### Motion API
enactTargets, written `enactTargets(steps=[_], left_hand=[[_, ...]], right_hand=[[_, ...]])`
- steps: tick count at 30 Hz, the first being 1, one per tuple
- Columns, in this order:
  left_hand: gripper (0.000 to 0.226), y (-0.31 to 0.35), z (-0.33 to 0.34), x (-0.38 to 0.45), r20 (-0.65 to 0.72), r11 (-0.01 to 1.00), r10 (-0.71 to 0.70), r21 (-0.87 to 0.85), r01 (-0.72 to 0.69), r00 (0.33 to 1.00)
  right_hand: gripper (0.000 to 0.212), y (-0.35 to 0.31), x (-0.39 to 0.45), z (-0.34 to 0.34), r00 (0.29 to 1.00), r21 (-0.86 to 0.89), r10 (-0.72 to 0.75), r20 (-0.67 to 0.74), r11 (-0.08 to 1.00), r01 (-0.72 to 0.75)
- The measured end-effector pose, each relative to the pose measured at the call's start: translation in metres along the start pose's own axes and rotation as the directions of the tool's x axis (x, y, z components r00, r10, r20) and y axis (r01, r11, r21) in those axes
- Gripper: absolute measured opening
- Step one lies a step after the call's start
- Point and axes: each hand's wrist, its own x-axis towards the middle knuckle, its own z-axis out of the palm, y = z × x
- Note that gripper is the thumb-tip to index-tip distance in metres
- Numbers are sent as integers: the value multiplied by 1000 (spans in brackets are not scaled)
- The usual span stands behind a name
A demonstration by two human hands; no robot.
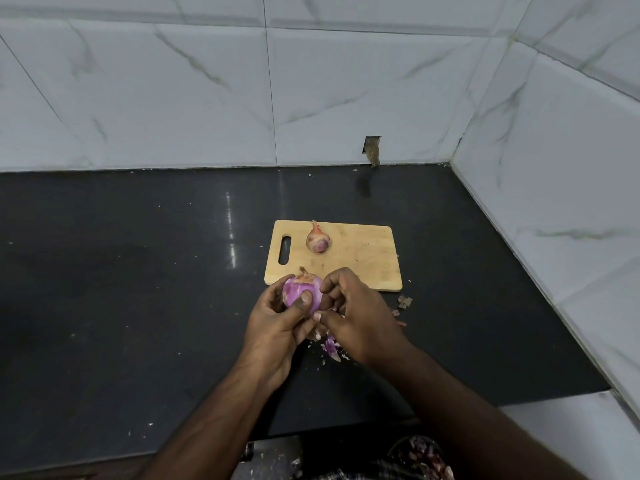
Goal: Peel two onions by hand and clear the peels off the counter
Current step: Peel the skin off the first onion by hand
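My left hand [277, 320] grips a purple onion [298, 289] above the black counter, thumb across its front. Most of this onion looks bare and glossy, with a dry brown tuft at its top. My right hand [353, 313] is at the onion's right side, thumb and fingers curled against its lower edge; whether they pinch skin there is hidden. A second onion [318, 239] with dry skin on its upper part lies on the wooden cutting board [363, 258]. Loose purple and brown peels [331, 346] lie on the counter beneath my hands.
More peel scraps [404, 301] lie right of my hands near the board's front corner. The black counter [138, 289] ends at tiled walls behind and to the right. Below the counter's front edge, a container with purple peels [424, 453] is partly visible.
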Motion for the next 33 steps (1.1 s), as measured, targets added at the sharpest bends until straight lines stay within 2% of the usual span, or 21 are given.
enactTargets(steps=[3, 7, 11, 15, 19, 23, 27, 30, 33], left_hand=[[52, 6, -1, 2, 24, 996, -43, -79, 45, 999], [60, 3, -3, 2, 23, 986, -110, -126, 112, 994], [60, 1, -3, 3, 23, 964, -183, -193, 184, 983], [65, 9, -5, 3, 45, 954, -233, -185, 237, 971], [72, 9, -8, 2, 14, 946, -274, -177, 272, 962], [66, 6, -3, -3, 23, 965, -202, -164, 203, 979], [60, 5, -2, -8, 92, 972, -139, -178, 153, 986], [52, 7, -8, -11, 145, 968, -138, -188, 165, 980], [57, 8, -12, -12, 166, 976, -128, -156, 154, 978]], right_hand=[[32, 5, -3, 1, 999, -1, 17, -36, 1000, -17], [30, 10, -5, 0, 997, 41, 26, -72, 999, -23], [32, 19, -7, -1, 999, 1, 43, -22, 999, -43], [35, 29, -10, -6, 999, -29, 52, 10, 998, -52], [27, 26, -6, -17, 996, 3, 85, 24, 996, -85], [38, 6, -4, -20, 997, 97, 11, -73, 995, -4], [58, -6, -4, -7, 996, 4, -77, -45, 997, 78], [56, -2, -4, -7, 991, 12, -54, -121, 998, 55], [50, 0, -5, -11, 996, 90, -28, -87, 995, 36]])
